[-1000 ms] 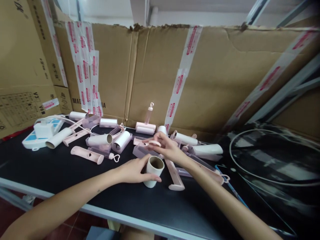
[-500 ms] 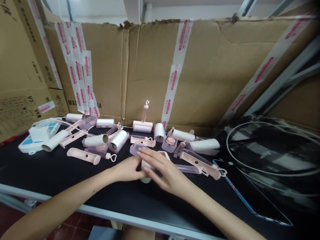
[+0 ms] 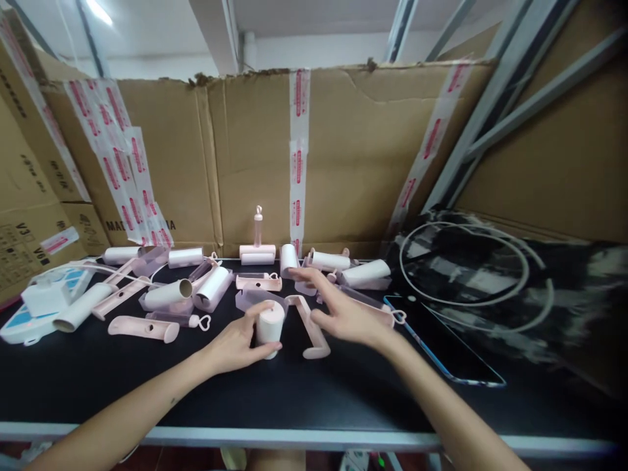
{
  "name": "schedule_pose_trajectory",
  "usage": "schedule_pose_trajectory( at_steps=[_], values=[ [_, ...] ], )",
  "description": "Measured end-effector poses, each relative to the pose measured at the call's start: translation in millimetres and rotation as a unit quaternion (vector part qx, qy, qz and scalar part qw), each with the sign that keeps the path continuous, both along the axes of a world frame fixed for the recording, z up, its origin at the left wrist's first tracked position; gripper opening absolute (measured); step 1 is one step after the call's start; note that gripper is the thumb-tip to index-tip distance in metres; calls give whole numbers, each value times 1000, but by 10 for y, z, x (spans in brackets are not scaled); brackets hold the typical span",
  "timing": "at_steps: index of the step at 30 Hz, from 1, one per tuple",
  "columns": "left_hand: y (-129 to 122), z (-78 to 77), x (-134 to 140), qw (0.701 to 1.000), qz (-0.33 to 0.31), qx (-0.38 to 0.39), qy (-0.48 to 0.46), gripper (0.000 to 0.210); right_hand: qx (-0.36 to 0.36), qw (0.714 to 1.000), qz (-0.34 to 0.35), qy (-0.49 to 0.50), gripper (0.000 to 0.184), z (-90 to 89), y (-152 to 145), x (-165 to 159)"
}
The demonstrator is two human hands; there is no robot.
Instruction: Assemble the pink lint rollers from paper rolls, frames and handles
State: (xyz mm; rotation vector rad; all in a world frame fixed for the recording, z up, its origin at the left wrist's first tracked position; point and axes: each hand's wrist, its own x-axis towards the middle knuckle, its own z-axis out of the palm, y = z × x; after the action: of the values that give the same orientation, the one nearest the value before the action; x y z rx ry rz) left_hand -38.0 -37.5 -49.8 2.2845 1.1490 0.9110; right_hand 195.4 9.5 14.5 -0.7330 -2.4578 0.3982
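My left hand (image 3: 240, 340) grips a white roll (image 3: 270, 325) that stands upright on the black table, thumb and fingers around its sides. Just right of it lies a pink U-shaped holder (image 3: 314, 333), beside a clear purple cover (image 3: 250, 299). My right hand (image 3: 343, 307) is open above the table, fingers stretched toward a white roll standing at the back (image 3: 288, 260). Its fingertips look close to that roll; I cannot tell if they touch. Part of the pink holder and some pieces behind are hidden by my right hand.
Several white rolls (image 3: 169, 294), pink holders (image 3: 143, 328) and clear tubes with heart-shaped rings (image 3: 205, 322) lie across the back. A white power strip (image 3: 29, 320) sits left. On the right are a phone (image 3: 451, 347) and coiled white cable (image 3: 407, 261). Cardboard (image 3: 343, 163) walls the back.
My right hand has lifted off the white roll and moved right and back, its fingers now stretched out. My left hand still holds the roll. The view has shifted to the right.
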Motion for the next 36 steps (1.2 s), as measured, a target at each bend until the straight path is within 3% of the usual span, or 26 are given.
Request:
schedule_pose_trajectory(
  at_steps=[4,7,9,13,15,19,21,25,31,36],
  values=[
    [13,-51,15,1000,4,9,-27,57,-65,967,-109,-223,47,-51,270,403],
    [31,8,50,985,29,-48,-164,55,-86,958,-113,-251,43,-131,334,501],
    [43,110,75,943,61,-91,-315,51,-82,962,-94,-245,34,-117,324,510],
    [49,321,87,797,93,-179,-569,39,-99,977,-78,-171,28,60,213,459],
    [40,362,82,750,98,-226,-613,36,-81,989,-80,-97,29,131,115,352],
    [14,339,105,707,127,-292,-631,36,-23,998,-43,-32,24,55,-92,-3],
    [-2,327,128,710,133,-304,-621,41,1,998,-33,-56,22,-57,-159,-151],
    [-32,338,148,752,117,-309,-571,49,70,993,-70,-68,20,-217,-198,-242],
    [-55,333,158,783,90,-309,-532,43,122,986,-89,-72,18,-259,-176,-212],
    [-89,431,176,818,93,-256,-506,54,144,981,-126,-34,17,-280,-264,-272]
  ],
)
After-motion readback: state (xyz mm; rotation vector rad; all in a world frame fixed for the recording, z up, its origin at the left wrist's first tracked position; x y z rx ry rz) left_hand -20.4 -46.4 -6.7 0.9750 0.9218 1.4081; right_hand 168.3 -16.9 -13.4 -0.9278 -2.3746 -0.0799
